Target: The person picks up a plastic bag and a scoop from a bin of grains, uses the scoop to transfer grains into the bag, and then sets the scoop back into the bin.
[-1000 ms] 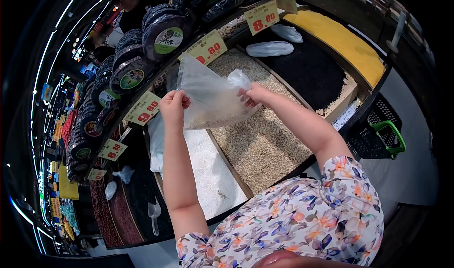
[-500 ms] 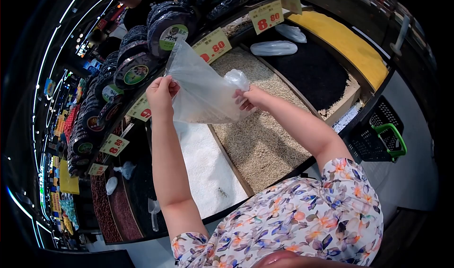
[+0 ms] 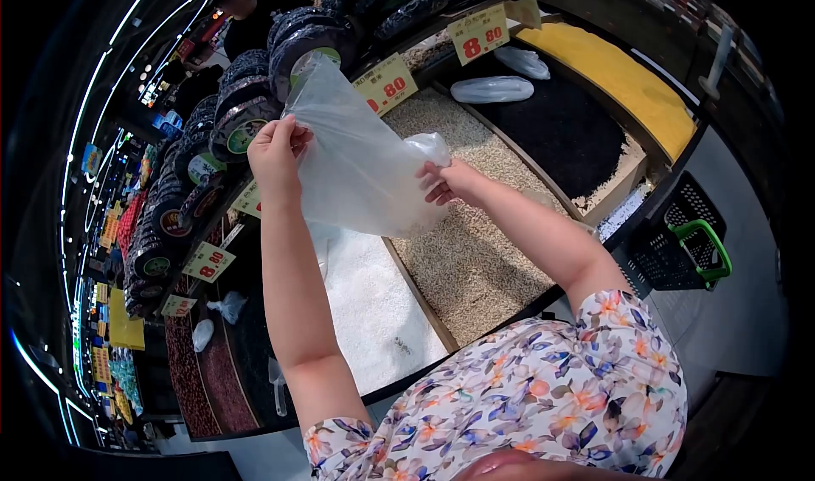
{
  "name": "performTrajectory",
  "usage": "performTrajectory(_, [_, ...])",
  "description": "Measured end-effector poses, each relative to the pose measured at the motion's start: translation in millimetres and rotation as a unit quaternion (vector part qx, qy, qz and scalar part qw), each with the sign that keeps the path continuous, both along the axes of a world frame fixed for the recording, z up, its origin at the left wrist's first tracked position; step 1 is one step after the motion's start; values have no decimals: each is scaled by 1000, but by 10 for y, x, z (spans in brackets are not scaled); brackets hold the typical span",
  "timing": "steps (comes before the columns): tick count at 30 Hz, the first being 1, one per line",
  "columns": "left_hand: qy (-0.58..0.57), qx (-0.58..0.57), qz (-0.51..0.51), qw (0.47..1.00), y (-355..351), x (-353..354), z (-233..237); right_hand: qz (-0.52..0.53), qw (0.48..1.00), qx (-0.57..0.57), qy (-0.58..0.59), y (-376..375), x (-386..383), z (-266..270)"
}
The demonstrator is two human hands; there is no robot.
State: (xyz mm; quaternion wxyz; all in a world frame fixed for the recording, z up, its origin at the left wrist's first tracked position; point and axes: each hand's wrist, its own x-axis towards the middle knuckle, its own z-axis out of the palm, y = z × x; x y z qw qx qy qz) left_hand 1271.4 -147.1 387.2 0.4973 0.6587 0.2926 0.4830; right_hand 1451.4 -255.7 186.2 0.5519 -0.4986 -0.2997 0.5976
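A translucent plastic bag [image 3: 352, 154] is stretched between my two hands, above the bins of white and beige grain. My left hand [image 3: 278, 148] pinches its upper left edge. At the bag's right side, the bent fingers of my right hand [image 3: 447, 181] hold it beside a bunched whitish plastic part [image 3: 430, 147]. Below the bag lie white grain [image 3: 373, 311] and beige grain [image 3: 475, 269], parted by a wooden divider.
Dark grain [image 3: 560, 124] with rolled plastic bags [image 3: 492, 89] and yellow grain [image 3: 611, 73] fill bins at the right. Wrapped round packages [image 3: 242, 124] and price signs [image 3: 481, 35] line the back. A black basket [image 3: 679, 235] stands right. A scoop [image 3: 278, 386] lies lower left. A person stands far back.
My left hand has moved slightly left and up, pulling its edge of the bag along. The bag looks wider and fuller between my hands. My right hand has barely moved.
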Motion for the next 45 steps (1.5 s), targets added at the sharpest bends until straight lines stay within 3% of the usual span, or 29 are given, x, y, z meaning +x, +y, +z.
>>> performTrajectory(15, [22,61,0,998,-138,-217,51,23,999,23,-1,-199,-27,147])
performTrajectory(28, [-20,59,52,997,-539,-695,-226,-51,992,116,-18,-420,-227,250])
performTrajectory(31, [-82,112,105,985,-895,-683,-348,-78,980,173,-59,-452,-372,217])
performTrajectory(33, [11,281,239,929,-1114,-699,-463,-87,973,200,-82,-484,-472,256])
performTrajectory(34, [9,282,239,929,-1202,-701,-523,-103,945,263,-166,-534,-529,329])
performTrajectory(35, [49,352,256,899,-1283,-708,-590,-117,906,322,-247,-585,-582,386])
performTrajectory(36, [88,419,272,862,-1364,-720,-647,-116,906,322,-248,-623,-622,418])
performTrajectory(38, [128,403,230,876,-1531,-757,-743,-119,789,374,-472,-696,-698,468])
performTrajectory(40, [167,387,185,888,-1645,-784,-831,-89,768,352,-527,-789,-815,525])
performTrajectory(42, [164,198,116,959,-1667,-813,-991,-59,744,327,-580,-893,-930,560])
performTrajectory(44, [132,170,94,972,-1632,-839,-1175,-17,714,335,-615,-970,-1019,570])
performTrajectory(45, [107,104,52,987,-1672,-823,-1224,-1,693,365,-622,-959,-1037,539])
